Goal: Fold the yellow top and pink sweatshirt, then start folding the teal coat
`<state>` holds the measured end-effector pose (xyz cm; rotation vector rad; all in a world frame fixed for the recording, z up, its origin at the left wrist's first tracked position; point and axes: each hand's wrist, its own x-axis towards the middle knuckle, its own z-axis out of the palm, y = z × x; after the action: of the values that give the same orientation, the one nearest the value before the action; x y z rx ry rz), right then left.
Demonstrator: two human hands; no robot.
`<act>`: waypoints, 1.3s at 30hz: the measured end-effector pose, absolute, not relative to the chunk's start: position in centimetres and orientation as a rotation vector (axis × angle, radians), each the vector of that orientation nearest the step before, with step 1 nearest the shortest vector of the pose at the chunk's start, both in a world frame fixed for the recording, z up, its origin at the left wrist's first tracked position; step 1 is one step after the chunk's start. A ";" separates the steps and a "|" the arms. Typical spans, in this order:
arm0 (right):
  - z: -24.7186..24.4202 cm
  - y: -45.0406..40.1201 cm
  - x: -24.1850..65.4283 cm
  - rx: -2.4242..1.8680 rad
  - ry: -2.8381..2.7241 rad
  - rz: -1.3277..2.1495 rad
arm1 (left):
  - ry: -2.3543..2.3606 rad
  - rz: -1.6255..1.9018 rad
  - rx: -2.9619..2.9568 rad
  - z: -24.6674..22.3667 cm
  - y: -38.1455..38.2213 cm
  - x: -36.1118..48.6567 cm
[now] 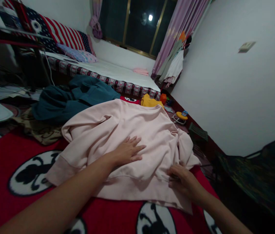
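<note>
A pale pink sweatshirt (137, 126) lies spread out on a red blanket (113, 217) with black-and-white round figures. Its hem points toward me and its neckline away. My left hand (129, 151) rests flat on the middle of the sweatshirt, fingers spread. Near the hem on the right side, my right hand (178, 177) has its fingers curled at the fabric. Whether a fold is pinched between those fingers is hard to see, but they appear closed on the cloth.
Beyond the sweatshirt lie a teal garment (83, 94), a brown patterned cloth (40, 128) and a yellow cloth (150, 101). A camouflage folding chair (264, 175) stands at right. A low bed (113, 71) is under the window, and a desk (13, 39) is at left.
</note>
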<state>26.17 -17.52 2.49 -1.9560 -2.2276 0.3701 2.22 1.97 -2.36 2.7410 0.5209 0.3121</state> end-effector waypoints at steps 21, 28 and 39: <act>1.9 -5.6 22.6 -1.903 -2.327 -0.172 | 0.236 0.393 2.288 -0.4 -0.1 2.2; 2.3 -4.0 27.0 -2.675 -2.125 -0.344 | 1.155 0.801 2.344 0.5 9.3 2.4; 0.1 6.3 26.5 -1.888 -2.487 -0.227 | 1.202 0.396 2.583 -1.6 19.9 6.1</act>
<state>26.46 6.29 0.12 -1.8884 -2.4866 -0.2275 6.11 19.94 -1.61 2.5827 1.2019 0.3955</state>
